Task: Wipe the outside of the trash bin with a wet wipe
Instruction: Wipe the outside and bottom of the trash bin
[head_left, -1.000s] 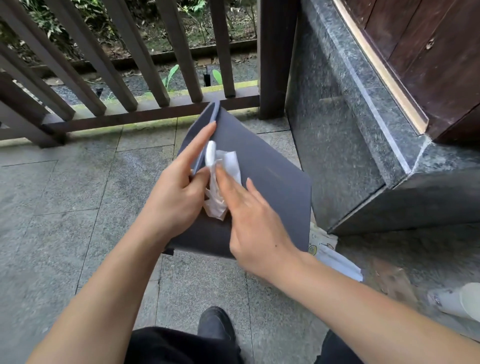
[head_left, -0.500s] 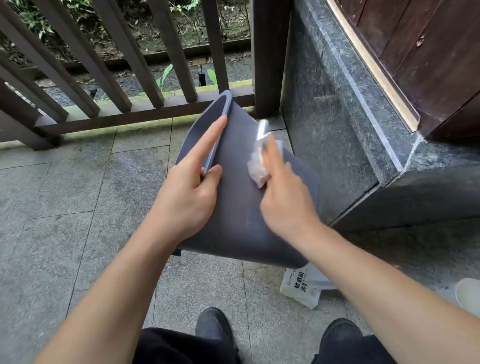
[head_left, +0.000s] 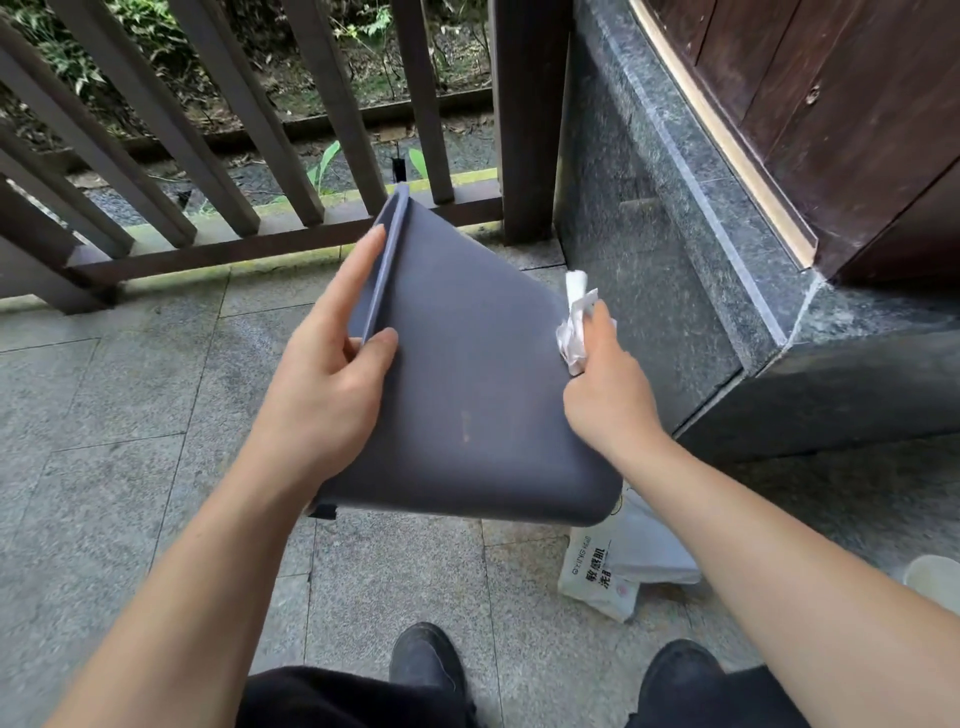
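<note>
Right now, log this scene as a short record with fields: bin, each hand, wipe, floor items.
bin: dark grey trash bin, tipped on its side, rim toward the railing
left hand: left hand grips the bin's rim, thumb on the outer wall
right hand: right hand presses a wet wipe against the bin's right edge
wipe: white wet wipe, crumpled
floor items: wipe packet on the stone tiles below the bin; a white cup at the right edge
feet: two dark shoes

Tilted dark-grey bin (head_left: 467, 395), crumpled white wipe (head_left: 574, 332)
</note>
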